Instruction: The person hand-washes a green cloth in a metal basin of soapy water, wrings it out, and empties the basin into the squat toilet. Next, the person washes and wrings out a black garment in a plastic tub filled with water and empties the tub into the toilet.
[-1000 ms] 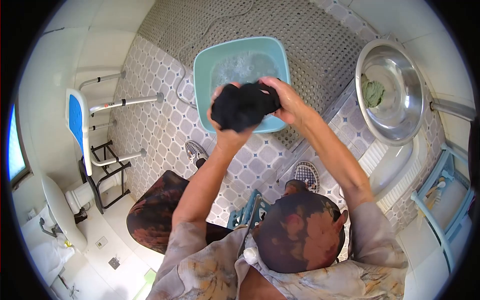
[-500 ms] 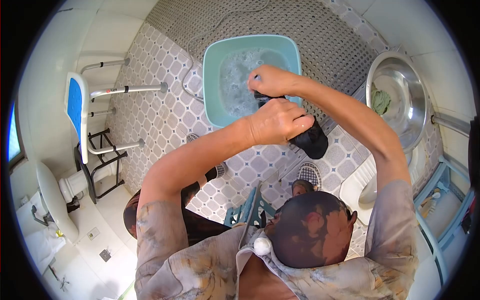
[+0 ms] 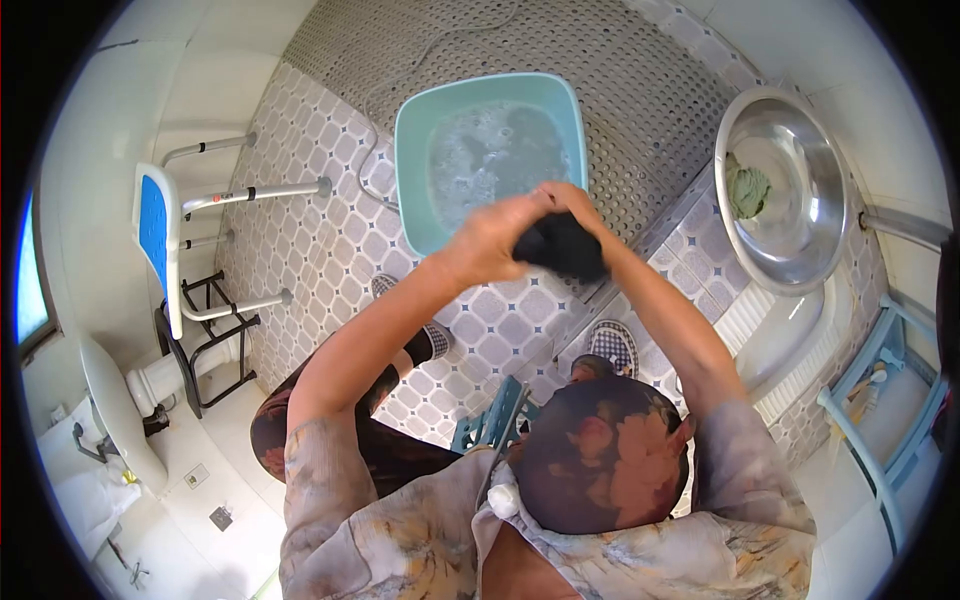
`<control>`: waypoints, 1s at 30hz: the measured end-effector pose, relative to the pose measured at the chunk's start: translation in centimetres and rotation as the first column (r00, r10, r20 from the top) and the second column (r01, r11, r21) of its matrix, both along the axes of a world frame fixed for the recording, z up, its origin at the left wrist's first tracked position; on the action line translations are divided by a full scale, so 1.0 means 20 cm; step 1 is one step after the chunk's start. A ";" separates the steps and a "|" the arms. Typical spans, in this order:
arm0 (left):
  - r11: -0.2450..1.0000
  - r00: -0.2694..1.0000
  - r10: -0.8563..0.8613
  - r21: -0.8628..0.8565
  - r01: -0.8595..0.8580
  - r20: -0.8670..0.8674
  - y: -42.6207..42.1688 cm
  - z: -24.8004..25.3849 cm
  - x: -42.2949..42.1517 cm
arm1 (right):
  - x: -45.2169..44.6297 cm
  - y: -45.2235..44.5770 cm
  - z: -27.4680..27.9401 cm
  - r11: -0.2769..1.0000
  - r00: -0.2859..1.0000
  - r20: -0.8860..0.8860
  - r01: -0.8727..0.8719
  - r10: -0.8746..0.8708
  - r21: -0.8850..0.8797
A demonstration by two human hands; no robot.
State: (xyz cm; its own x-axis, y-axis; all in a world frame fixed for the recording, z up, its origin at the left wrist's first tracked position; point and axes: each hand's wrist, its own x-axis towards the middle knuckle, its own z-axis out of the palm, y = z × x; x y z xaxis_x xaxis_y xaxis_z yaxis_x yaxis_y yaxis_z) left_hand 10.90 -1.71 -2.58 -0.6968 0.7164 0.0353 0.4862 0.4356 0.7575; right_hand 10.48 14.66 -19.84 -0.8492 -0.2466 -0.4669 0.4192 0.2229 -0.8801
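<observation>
A bunched black cloth (image 3: 563, 247) hangs between my hands, over the near right edge of the teal basin (image 3: 408, 180). My left hand (image 3: 493, 238) is at the cloth's left side, a little blurred, with its fingers at the cloth's upper edge. On the right, my right hand (image 3: 572, 204) grips the cloth from above, its fingers partly hidden by the cloth and the other hand. Cloudy, sudsy water (image 3: 495, 150) fills the lower part of the basin.
A steel bowl (image 3: 800, 220) holding a green cloth (image 3: 748, 190) is at the right. Below it are a squat toilet (image 3: 785, 340) and a blue rack (image 3: 860, 450). A blue-and-white shower chair (image 3: 155, 235) stands left. A grey perforated mat (image 3: 650, 120) lies around the basin.
The black cloth went from a bundle to being twisted between crossed forearms, and is now bunched again. My hands have come closer together, at the basin's near right edge.
</observation>
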 end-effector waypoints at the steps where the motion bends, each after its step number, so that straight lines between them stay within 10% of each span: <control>1: 0.974 0.973 0.227 -0.032 -0.225 0.045 -0.04 -0.02 0.00 | 0.08 0.02 0.13 0.984 0.987 -0.128 0.117 -0.100 0.135; 3: 0.797 0.788 0.601 -0.023 -0.604 0.132 -0.12 0.00 -0.08 | 0.21 0.07 0.29 0.903 0.915 -0.343 0.320 -0.215 0.288; 7: 0.424 0.247 0.642 -0.068 -0.903 0.726 -0.50 -0.13 -0.21 | 0.26 0.14 0.24 0.785 0.810 -0.515 0.502 -0.280 0.362; 11: 0.353 -0.024 0.527 -0.244 -0.903 0.850 -0.81 -0.28 -0.20 | 0.15 0.16 0.07 0.860 0.953 -0.172 0.299 -0.249 0.413; 16: 0.471 -0.009 0.391 -0.208 -0.857 0.921 -0.87 -0.40 -0.14 | -0.03 0.13 0.05 0.878 0.955 0.012 0.268 -0.297 0.398; 30: 0.432 0.162 0.409 -0.034 -0.901 0.898 -0.89 -0.25 -0.11 | 0.01 0.19 0.17 0.773 0.779 -0.189 0.622 -0.598 0.119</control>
